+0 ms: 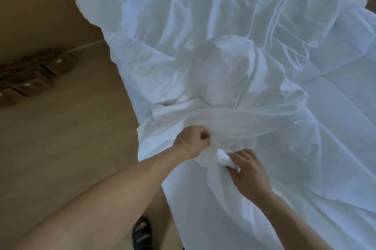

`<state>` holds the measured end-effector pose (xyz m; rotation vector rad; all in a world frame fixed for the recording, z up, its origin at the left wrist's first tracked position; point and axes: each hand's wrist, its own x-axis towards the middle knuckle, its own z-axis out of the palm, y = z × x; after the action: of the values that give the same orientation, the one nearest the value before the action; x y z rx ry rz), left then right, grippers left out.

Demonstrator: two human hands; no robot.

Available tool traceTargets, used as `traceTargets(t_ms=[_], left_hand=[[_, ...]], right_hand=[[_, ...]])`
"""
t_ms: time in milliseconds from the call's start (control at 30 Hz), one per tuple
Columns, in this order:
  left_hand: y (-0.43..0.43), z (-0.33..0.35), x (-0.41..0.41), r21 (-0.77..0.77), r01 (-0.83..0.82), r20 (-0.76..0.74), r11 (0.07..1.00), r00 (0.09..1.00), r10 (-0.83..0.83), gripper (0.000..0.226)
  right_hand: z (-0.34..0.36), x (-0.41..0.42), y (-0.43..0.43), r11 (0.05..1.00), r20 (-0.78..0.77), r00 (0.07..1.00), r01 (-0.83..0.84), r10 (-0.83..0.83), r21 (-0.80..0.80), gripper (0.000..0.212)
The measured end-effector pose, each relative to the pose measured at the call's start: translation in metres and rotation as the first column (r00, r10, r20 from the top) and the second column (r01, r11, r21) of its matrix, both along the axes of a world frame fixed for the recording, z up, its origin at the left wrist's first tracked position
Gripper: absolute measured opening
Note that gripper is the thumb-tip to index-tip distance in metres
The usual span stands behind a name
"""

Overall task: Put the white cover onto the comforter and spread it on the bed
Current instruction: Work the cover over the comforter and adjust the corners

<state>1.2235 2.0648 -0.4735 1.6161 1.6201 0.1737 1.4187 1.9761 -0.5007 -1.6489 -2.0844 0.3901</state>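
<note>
A row of brown packages [30, 78] with white labels lies on the tan wood floor [61, 148], a black sandal [141, 233] nearer.

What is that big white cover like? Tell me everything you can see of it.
The white cover is thin, faintly see-through cloth, heavily creased. It lies loosely over a flatter quilted white layer, puffed into a mound mid-way, its left edge overhanging the wooden floor. At the near edge it is bunched: the left hand grips a gathered fold in a fist, the right hand pinches a small white wad there, cover or comforter I cannot tell.
</note>
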Motion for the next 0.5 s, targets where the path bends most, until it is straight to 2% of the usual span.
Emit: traceTargets(t_ms=[67, 100, 133, 167, 200, 233, 267, 300, 333, 400, 467, 500], left_hand=[[0.002, 0.001, -0.007, -0.029, -0.088, 0.097, 0.996, 0.991, 0.09, 0.01], [0.001, 0.002, -0.009, -0.046, -0.09, 0.112, 0.995, 0.989, 0.095, 0.011], [0.0, 0.002, -0.01, -0.062, -0.072, 0.118, 0.995, 0.99, 0.079, 0.011], [-0.002, 0.001, -0.01, -0.07, -0.051, 0.119, 0.996, 0.991, 0.059, 0.011], [-0.004, -0.001, -0.01, -0.07, -0.046, 0.125, 0.996, 0.991, 0.055, 0.01], [-0.004, -0.003, -0.011, -0.059, -0.066, 0.136, 0.996, 0.988, 0.073, 0.01], [-0.004, -0.005, -0.012, -0.042, -0.105, 0.148, 0.994, 0.983, 0.11, 0.012], [-0.003, -0.007, -0.014, -0.02, -0.146, 0.159, 0.989, 0.976, 0.147, 0.016], [-0.004, -0.007, -0.016, -0.001, -0.176, 0.169, 0.984, 0.97, 0.174, 0.022], [-0.005, -0.006, -0.02, 0.057, -0.175, 0.163, 0.983, 0.973, 0.164, 0.038], [-0.003, 0.005, -0.022, 0.126, -0.094, 0.108, 0.988, 0.991, 0.08, 0.059], [0.0, 0.011, -0.022, 0.153, -0.033, 0.063, 0.988, 0.998, 0.024, 0.067]], right_hand=[[-0.009, 0.001, -0.006, 0.967, -0.04, 0.992, -0.126, 0.12, -0.223, 0.041], [-0.008, -0.002, -0.008, 0.926, -0.114, 0.988, -0.139, 0.106, -0.351, 0.046], [-0.004, -0.005, -0.007, 0.875, -0.232, 0.973, -0.109, -0.005, -0.473, 0.049], [0.0, -0.009, -0.004, 0.83, -0.371, 0.904, -0.036, -0.21, -0.557, 0.049], [0.003, -0.013, 0.001, 0.794, -0.488, 0.758, 0.064, -0.433, -0.605, 0.043], [0.005, -0.018, 0.007, 0.75, -0.561, 0.563, 0.171, -0.607, -0.639, 0.031], [0.008, -0.023, 0.015, 0.685, -0.578, 0.388, 0.249, -0.718, -0.685, 0.021], [0.01, -0.03, 0.024, 0.618, -0.565, 0.257, 0.246, -0.784, -0.747, 0.012], [0.014, -0.039, 0.032, 0.578, -0.553, 0.171, 0.181, -0.815, -0.796, 0.008], [0.019, -0.058, 0.043, 0.585, -0.583, 0.06, 0.023, -0.81, -0.811, 0.02], [0.031, -0.077, 0.049, 0.631, -0.631, -0.009, -0.026, -0.776, -0.776, 0.026], [0.04, -0.085, 0.049, 0.659, -0.659, -0.002, -0.019, -0.752, -0.752, 0.025]])
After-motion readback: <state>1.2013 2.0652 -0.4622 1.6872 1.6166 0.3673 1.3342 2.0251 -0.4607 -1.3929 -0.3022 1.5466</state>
